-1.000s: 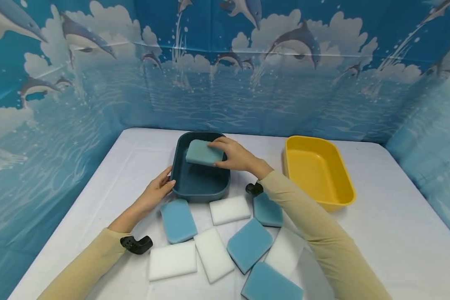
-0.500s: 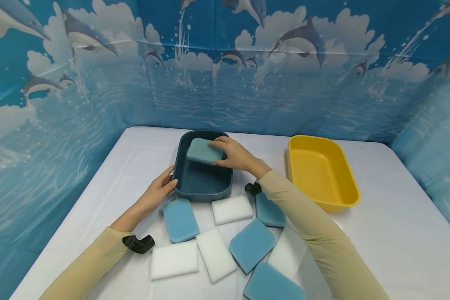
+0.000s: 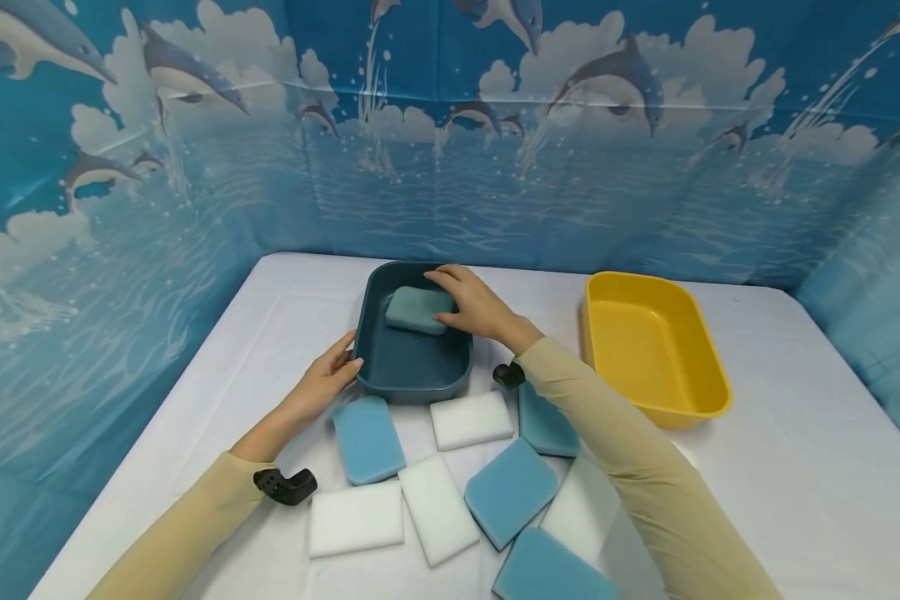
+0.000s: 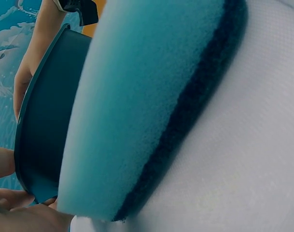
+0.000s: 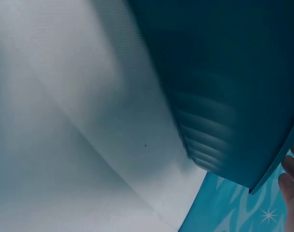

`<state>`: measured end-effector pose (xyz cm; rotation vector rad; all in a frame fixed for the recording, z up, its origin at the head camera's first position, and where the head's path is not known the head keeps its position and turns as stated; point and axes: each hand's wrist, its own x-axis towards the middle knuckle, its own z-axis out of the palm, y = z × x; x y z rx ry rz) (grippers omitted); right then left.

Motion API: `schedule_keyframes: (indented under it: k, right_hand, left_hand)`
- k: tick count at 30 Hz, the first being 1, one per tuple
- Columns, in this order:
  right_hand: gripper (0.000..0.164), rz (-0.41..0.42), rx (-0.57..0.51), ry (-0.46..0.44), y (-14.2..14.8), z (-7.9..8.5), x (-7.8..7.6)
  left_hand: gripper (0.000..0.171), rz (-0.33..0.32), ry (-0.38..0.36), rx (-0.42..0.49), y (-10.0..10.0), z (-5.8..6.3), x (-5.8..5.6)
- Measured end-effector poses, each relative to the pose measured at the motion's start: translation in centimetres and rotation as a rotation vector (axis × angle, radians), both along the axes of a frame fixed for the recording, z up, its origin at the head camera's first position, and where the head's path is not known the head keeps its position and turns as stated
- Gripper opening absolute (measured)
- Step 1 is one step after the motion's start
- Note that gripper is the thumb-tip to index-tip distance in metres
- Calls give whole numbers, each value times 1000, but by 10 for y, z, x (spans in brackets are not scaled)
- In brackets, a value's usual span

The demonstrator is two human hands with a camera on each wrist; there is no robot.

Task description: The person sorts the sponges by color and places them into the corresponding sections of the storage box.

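A: Where is the sponge nearest the right hand?

B: That blue-green sponge [image 3: 414, 309] lies low inside the dark blue tub [image 3: 414, 367], in the far half.

A: And the right hand [image 3: 482, 310]?

B: It reaches over the tub's right side. Its fingers are spread and released; the fingertips are above the sponge's far edge, and the thumb overlaps its right end. I can't tell whether the thumb touches it.

A: What about the left hand [image 3: 318, 385]?

B: Relaxed, with fingers and thumb against the outside of the tub's left wall, near the rim. The left wrist view shows fingertips meeting it there.

A: What's on the near side of the tub?

B: A loose spread on the white tabletop [image 3: 787, 408]. A light blue sponge [image 3: 370, 440] lies just near of the tub's left corner, with a white sponge [image 3: 471, 419] to its right. A teal sponge [image 3: 546, 423] sits further right, partly behind the right sleeve [image 3: 622, 442]. Nearer still are more blue and white ones, some touching or overlapping.

A: Their make-up?

B: In the left wrist view, the closest blue one has a dark layer underneath.

A: Anything else?

B: A yellow tub [image 3: 654, 350] stands to the right, apart from the dark blue one. A dolphin-print curtain [image 3: 390, 200] hangs beyond the far edge.
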<state>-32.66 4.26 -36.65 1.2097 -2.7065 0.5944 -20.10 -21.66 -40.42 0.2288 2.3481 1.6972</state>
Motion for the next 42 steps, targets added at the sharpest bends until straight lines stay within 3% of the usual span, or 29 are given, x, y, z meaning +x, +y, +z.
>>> schedule_keyframes:
  k: [13, 42]
  right_hand:
    - [64, -15, 5, -4, 9, 8, 6]
    - [62, -2, 33, 34, 37, 33, 46]
  left_hand:
    - [61, 22, -18, -19, 2, 0, 0]
    - [63, 1, -16, -11, 1, 2, 5]
